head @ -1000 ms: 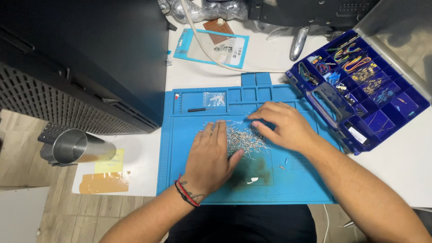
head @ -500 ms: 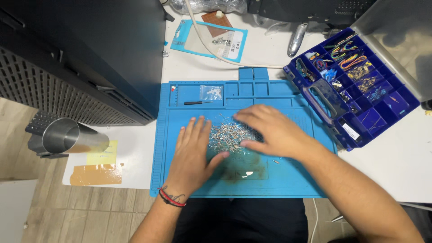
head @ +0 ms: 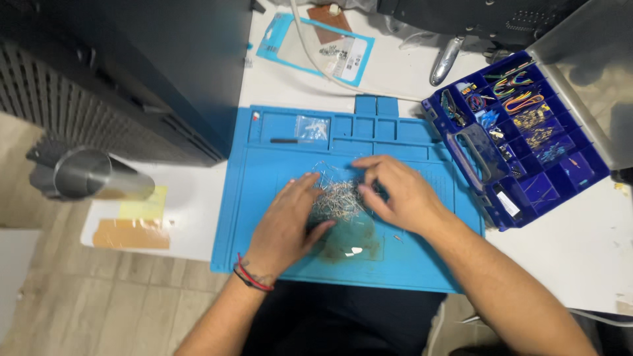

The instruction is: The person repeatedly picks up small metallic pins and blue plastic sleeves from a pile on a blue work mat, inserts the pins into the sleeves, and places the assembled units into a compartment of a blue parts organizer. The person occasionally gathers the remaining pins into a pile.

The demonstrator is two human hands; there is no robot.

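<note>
on the blue work mat [head: 264, 198], a pile of small metal pins [head: 337, 198] lies between both hands: left hand [head: 287, 221] flat with fingers spread, right hand [head: 395, 191] curled, fingertips touching the pile; blue compartment box [head: 527, 138] near right.

one head-worn view — looking steeply down, close over the blue mat [head: 264, 198].

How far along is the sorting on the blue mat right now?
Done: one small clear bag already lies in a mat tray. In hand: left hand and right hand bracket the loose metal-parts pile. Left: the whole pile remains unsorted; the organizer box stands open.
</note>
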